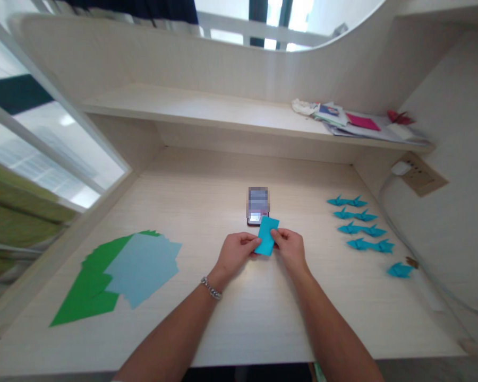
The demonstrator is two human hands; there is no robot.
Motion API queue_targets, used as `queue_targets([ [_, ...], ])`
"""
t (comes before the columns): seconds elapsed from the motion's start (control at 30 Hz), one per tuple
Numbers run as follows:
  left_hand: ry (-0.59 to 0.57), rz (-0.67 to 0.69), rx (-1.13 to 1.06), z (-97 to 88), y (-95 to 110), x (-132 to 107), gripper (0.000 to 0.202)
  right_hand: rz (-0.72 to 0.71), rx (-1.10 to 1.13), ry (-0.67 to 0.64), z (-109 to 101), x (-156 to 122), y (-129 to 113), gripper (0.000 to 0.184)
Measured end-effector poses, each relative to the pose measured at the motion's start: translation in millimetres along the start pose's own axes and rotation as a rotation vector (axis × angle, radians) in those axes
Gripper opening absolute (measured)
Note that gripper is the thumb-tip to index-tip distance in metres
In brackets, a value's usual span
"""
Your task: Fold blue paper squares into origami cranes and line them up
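Head view: teal paper [267, 235] gripped between fingers of left hand [237, 252], right hand [291, 249].

A home study nook: built-in wooden desk [207, 191], shelf [191, 109] above, wall socket [420, 174], window beside it.

I see matt turquoise paper [266, 236], smooth and creased, and matt green sheets [90, 289] by the left edge of the desk [207, 180]. The desk looks pale wood grain, possibly laminate. The bracelet [211, 289] glints like metal links.
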State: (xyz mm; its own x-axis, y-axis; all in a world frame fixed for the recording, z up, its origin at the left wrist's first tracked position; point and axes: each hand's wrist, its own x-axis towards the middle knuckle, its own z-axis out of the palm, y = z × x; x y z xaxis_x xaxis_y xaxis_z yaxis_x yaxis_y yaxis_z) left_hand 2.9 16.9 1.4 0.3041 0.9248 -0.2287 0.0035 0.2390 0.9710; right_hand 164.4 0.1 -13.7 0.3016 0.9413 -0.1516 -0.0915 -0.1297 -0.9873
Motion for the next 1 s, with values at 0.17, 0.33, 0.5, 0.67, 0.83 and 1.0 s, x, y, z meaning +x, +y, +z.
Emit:
queue_targets([
  [0.17, 0.102, 0.093, 0.079, 0.3, -0.3, -0.2, 0.027, 0.090, 0.041, -0.049, 5.5, -3.9, -1.0, 0.041],
  [0.33, 0.110, 0.068, 0.063, 0.7, 1.6, -0.2, 0.026, 0.100, -0.029, -0.094, 6.0, -7.4, -4.6, 0.039],
  [0.5, 0.092, 0.039, 0.029, 1.5, 2.2, 0.0, 0.024, 0.089, -0.074, -0.096, 3.5, -6.5, -6.2, 0.039],
  [0.67, 0.087, 0.035, 0.031, 1.7, 1.6, 0.5, 0.025, 0.079, -0.076, -0.105, 3.5, -5.7, -5.6, 0.038],
  [0.83, 0.097, 0.039, 0.038, 2.1, -1.0, 2.2, 0.026, 0.076, -0.070, -0.093, 3.8, -5.9, -5.5, 0.038],
  [1.0, 0.041, -0.025, -0.035, 1.3, -6.7, 4.0, 0.030, 0.055, -0.091, -0.063, 3.9, -6.8, -7.9, 0.036],
])
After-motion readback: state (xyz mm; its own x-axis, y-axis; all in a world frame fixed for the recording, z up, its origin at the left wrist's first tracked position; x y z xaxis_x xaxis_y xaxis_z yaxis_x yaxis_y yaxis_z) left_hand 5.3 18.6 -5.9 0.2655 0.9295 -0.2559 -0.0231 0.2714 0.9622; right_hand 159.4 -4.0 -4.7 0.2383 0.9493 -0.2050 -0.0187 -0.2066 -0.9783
